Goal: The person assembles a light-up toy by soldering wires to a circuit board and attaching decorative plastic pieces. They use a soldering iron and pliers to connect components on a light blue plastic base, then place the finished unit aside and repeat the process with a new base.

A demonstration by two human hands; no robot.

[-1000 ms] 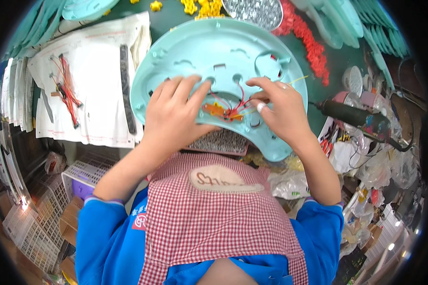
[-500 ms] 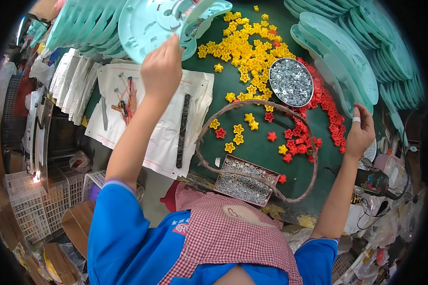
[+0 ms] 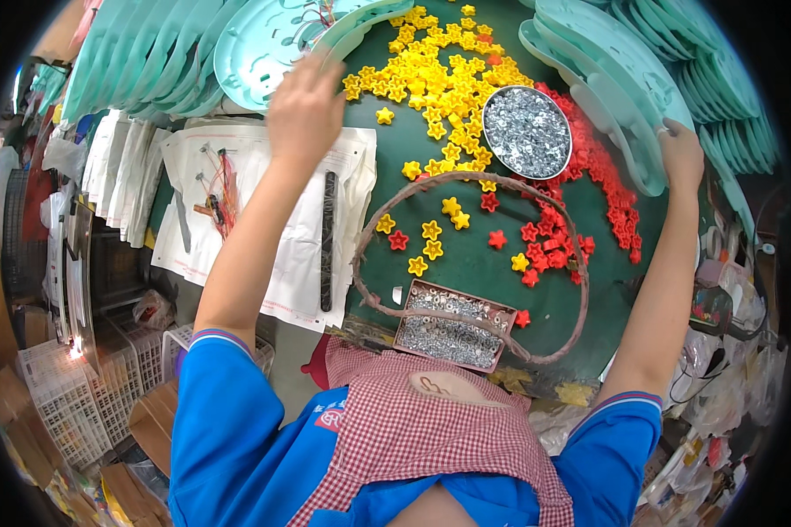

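My left hand [image 3: 306, 110] is at the near edge of a teal plastic panel [image 3: 253, 66] with thin wires in it, at the far left of the table. Motion smears its fingers, so their grip is unclear. At the far right, my right hand [image 3: 682, 160] has its fingers bent round the outer edge of a curved teal panel [image 3: 620, 66], part of a nested pair. Between the hands lie many yellow star-shaped pieces [image 3: 422, 75] and red star-shaped pieces [image 3: 602, 162]. A round tin of small metal parts [image 3: 527, 133] stands among them.
A box of screws [image 3: 453, 325] sits at the near edge, under a twisted cord loop [image 3: 580, 309]. White paper [image 3: 299, 220] at left bears wires and a black strip [image 3: 329, 241]. Stacked teal panels [image 3: 141, 57] rise at both far corners. White baskets [image 3: 61, 395] stand lower left.
My right hand has moved farther away and closed round the curved panel's edge. The wired panel sits lower beside my left hand, which has shifted slightly nearer. The whole view has shifted a little.
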